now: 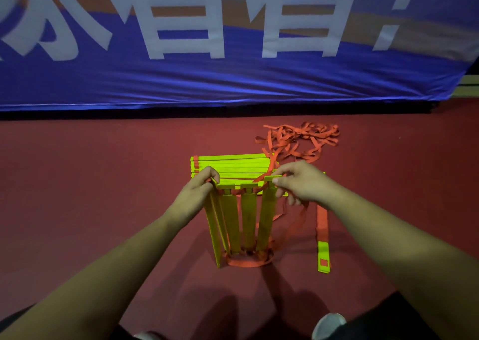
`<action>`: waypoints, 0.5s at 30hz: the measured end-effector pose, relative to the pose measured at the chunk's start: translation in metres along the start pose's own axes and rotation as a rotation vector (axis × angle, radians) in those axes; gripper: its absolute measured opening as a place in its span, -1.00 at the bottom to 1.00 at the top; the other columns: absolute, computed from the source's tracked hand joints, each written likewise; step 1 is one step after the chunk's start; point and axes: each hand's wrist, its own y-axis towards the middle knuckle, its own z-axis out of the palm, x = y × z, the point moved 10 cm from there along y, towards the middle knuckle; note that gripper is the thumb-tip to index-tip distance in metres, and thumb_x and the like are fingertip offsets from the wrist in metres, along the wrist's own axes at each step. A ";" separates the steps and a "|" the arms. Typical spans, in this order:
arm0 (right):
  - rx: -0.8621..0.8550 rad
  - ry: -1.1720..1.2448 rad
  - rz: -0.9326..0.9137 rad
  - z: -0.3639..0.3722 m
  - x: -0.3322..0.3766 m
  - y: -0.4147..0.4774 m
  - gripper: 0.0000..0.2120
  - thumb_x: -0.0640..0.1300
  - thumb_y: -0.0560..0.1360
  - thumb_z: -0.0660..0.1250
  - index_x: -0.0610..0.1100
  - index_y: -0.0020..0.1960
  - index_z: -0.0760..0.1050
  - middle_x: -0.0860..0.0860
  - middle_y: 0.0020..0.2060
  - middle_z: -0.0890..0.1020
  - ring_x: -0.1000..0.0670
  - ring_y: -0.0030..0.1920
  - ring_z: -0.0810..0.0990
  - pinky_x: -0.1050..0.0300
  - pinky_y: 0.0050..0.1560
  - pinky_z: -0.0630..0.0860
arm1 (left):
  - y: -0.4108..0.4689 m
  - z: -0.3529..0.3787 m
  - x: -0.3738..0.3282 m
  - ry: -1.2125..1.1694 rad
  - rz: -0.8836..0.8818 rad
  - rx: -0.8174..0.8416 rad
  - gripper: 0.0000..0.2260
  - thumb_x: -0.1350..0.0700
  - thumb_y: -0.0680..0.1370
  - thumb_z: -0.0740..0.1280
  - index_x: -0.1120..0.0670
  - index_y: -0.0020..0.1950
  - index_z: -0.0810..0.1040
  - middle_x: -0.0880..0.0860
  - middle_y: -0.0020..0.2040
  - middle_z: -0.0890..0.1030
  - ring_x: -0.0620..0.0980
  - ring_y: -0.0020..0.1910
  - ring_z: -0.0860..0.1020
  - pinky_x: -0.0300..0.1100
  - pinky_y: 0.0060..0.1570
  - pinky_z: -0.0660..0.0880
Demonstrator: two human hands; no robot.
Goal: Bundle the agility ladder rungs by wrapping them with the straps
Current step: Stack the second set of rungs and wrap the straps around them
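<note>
Several yellow-green ladder rungs (248, 218) hang upright from my hands, their lower ends resting on the red floor inside a loop of orange strap (248, 263). My left hand (199, 186) pinches the top of the leftmost rungs. My right hand (298, 181) grips the top of the rightmost rung and the strap there. Behind them a flat stack of rungs (230, 164) lies on the floor. One loose rung (323, 255) lies to the right on a strap. A tangled pile of orange strap (300, 140) sits further back.
A blue banner (233, 80) with large white characters stands across the far side of the red floor (103, 184). The toe of a white shoe (329, 324) shows at the bottom edge.
</note>
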 end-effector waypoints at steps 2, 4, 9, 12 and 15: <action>-0.018 0.030 0.012 0.003 -0.002 0.000 -0.85 -0.24 0.60 0.25 -0.22 0.15 0.47 -0.12 -0.32 0.62 0.06 -0.63 0.45 0.28 -0.65 0.35 | 0.001 0.005 0.001 0.013 0.017 0.049 -0.83 -0.02 0.40 0.28 -0.02 -0.09 0.36 0.01 -0.20 0.34 -0.06 -0.20 0.29 -0.08 -0.16 0.23; -0.034 0.049 0.016 0.007 -0.010 -0.001 -0.86 -0.23 0.60 0.25 -0.21 0.15 0.46 -0.12 -0.34 0.62 0.05 -0.63 0.45 0.27 -0.65 0.36 | 0.001 0.008 0.004 0.089 0.050 0.075 -0.63 -0.19 0.36 0.43 -0.08 -0.07 0.30 0.02 -0.19 0.34 -0.05 -0.21 0.29 -0.08 -0.21 0.26; 0.000 0.018 -0.023 0.020 -0.015 -0.003 -0.88 -0.23 0.59 0.25 -0.20 0.13 0.44 -0.09 -0.34 0.60 0.06 -0.62 0.46 0.26 -0.63 0.38 | 0.002 -0.002 0.005 0.121 0.076 -0.022 -0.59 -0.01 0.38 0.47 -0.08 0.03 0.28 -0.04 -0.17 0.49 -0.09 -0.27 0.41 -0.07 -0.24 0.42; 0.039 -0.019 -0.057 0.027 -0.009 -0.004 -0.88 -0.22 0.58 0.29 -0.18 0.10 0.44 -0.08 -0.33 0.61 0.09 -0.61 0.48 0.24 -0.59 0.39 | 0.003 0.003 0.010 -0.048 0.009 0.020 -0.66 0.20 0.42 0.42 -0.04 0.09 0.38 -0.05 -0.08 0.58 -0.10 -0.19 0.50 -0.12 -0.15 0.43; 0.032 -0.044 -0.080 0.027 -0.007 0.000 -0.86 -0.23 0.56 0.32 -0.18 0.11 0.45 -0.09 -0.32 0.62 0.09 -0.53 0.52 0.15 -0.42 0.46 | 0.001 0.012 0.011 -0.221 -0.032 0.060 -0.72 0.34 0.48 0.29 0.06 0.12 0.50 -0.03 0.19 0.64 -0.04 0.11 0.59 -0.08 0.06 0.48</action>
